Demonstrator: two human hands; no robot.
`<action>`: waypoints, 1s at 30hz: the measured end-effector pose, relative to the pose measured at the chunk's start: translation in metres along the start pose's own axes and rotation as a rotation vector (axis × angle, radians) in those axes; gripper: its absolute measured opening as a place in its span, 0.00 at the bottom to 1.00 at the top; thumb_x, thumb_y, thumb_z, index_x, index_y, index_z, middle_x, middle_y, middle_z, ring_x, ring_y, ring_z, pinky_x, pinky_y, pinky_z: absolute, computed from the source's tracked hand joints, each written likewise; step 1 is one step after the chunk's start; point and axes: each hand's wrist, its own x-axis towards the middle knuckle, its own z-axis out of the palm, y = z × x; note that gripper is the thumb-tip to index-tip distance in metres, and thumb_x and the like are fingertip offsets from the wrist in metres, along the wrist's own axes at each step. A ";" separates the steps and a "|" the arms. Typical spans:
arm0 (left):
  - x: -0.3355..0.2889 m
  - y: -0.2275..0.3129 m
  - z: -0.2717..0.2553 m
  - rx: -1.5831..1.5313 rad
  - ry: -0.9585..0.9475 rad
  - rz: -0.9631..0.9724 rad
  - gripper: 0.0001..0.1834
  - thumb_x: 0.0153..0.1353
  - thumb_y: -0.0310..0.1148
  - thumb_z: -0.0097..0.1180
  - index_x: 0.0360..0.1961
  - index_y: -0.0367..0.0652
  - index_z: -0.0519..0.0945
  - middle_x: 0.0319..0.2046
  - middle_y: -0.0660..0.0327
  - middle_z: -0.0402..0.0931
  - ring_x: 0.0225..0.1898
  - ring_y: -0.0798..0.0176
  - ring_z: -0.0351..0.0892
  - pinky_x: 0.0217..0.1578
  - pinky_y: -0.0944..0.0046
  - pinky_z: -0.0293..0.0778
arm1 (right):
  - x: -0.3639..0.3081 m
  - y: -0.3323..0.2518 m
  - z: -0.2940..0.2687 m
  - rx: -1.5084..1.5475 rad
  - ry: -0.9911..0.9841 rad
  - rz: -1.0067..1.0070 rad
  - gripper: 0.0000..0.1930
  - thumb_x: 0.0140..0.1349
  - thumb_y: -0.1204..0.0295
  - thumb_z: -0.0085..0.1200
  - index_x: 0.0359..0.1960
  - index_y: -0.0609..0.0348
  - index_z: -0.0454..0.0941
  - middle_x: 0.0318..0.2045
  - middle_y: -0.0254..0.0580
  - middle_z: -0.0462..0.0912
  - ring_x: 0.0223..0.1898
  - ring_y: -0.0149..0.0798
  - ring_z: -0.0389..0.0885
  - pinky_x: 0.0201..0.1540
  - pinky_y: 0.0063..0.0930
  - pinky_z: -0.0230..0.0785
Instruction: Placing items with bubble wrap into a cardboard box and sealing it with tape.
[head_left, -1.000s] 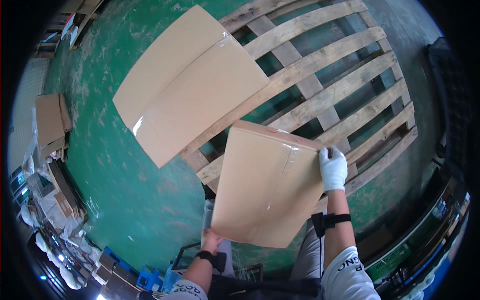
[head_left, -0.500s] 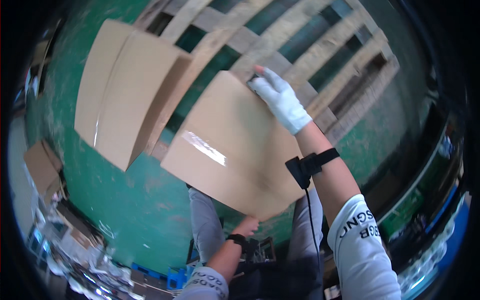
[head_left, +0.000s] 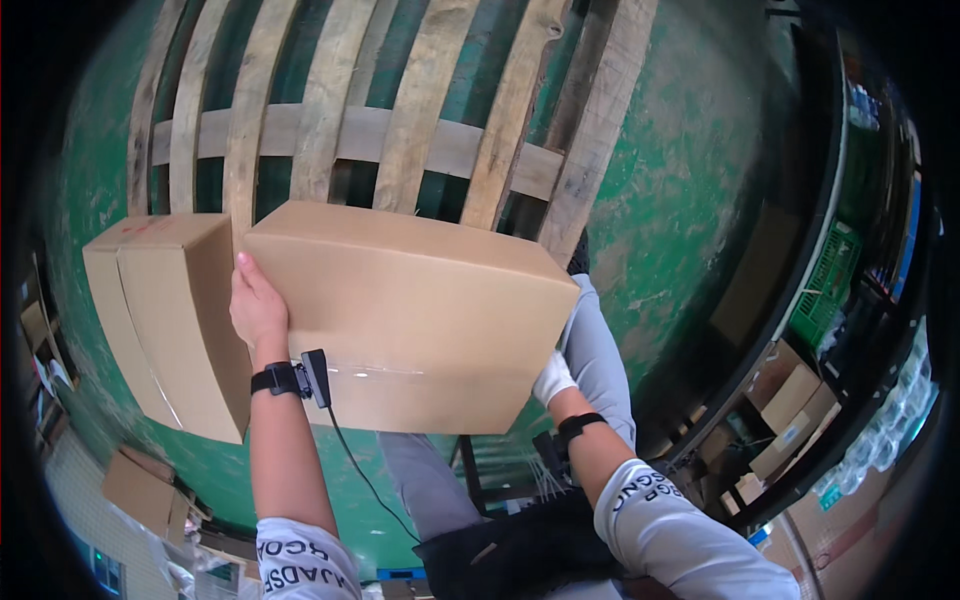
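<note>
Hands (head_left: pixel 260 305) (head_left: pixel 555 379) at box (head_left: pixel 420 310) edges; flr (head_left: pixel 670 220) rt.

Looking down from the person's head, as the left of two side-by-side fisheye cameras. Hanging near the carton (head_left: pixel 415 300) at the centre, reaching out over the pallet (head_left: pixel 431 100) toward 11 o'clock and back to the lap (head_left: pixel 520 550) at 6. Catching the forearms (head_left: pixel 290 450) from 7 and 5 o'clock, bending straight edges.

Black capitals (head_left: pixel 303 577) stand on both pale sleeves (head_left: pixel 690 530) (the red print (head_left: pixel 150 231) on the left carton (head_left: pixel 165 330) is illegible).
</note>
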 end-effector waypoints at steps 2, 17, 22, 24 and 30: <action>0.000 -0.004 0.010 0.016 0.062 0.012 0.35 0.67 0.62 0.25 0.47 0.46 0.78 0.39 0.47 0.80 0.43 0.38 0.77 0.44 0.46 0.71 | 0.002 0.012 -0.004 -0.171 0.038 0.088 0.24 0.71 0.53 0.34 0.58 0.56 0.67 0.56 0.41 0.73 0.56 0.44 0.70 0.56 0.39 0.64; 0.000 -0.004 0.011 -0.018 0.151 -0.034 0.32 0.66 0.59 0.28 0.34 0.47 0.80 0.28 0.45 0.79 0.34 0.37 0.77 0.35 0.43 0.71 | 0.069 0.055 -0.015 -0.642 -0.808 -0.032 0.31 0.69 0.46 0.35 0.64 0.55 0.62 0.60 0.42 0.69 0.59 0.42 0.68 0.59 0.36 0.62; 0.003 -0.006 0.003 0.016 0.177 -0.004 0.32 0.66 0.60 0.28 0.36 0.49 0.80 0.30 0.46 0.79 0.34 0.37 0.77 0.36 0.43 0.71 | 0.059 0.066 0.003 -0.527 -0.727 0.128 0.32 0.68 0.45 0.36 0.64 0.55 0.61 0.61 0.42 0.69 0.59 0.42 0.68 0.59 0.36 0.61; -0.008 0.024 0.027 -0.022 0.053 -0.073 0.33 0.67 0.60 0.27 0.44 0.49 0.80 0.36 0.46 0.80 0.43 0.39 0.77 0.44 0.47 0.71 | 0.094 -0.012 -0.052 -0.492 -0.613 0.139 0.32 0.68 0.45 0.36 0.64 0.55 0.61 0.61 0.42 0.68 0.59 0.42 0.68 0.59 0.36 0.61; 0.038 -0.052 0.002 -0.023 0.030 0.286 0.24 0.72 0.45 0.33 0.45 0.36 0.75 0.36 0.50 0.78 0.37 0.52 0.77 0.45 0.57 0.71 | -0.049 0.096 0.004 -0.144 -0.171 0.274 0.33 0.68 0.44 0.36 0.65 0.55 0.61 0.61 0.42 0.68 0.60 0.42 0.67 0.60 0.35 0.60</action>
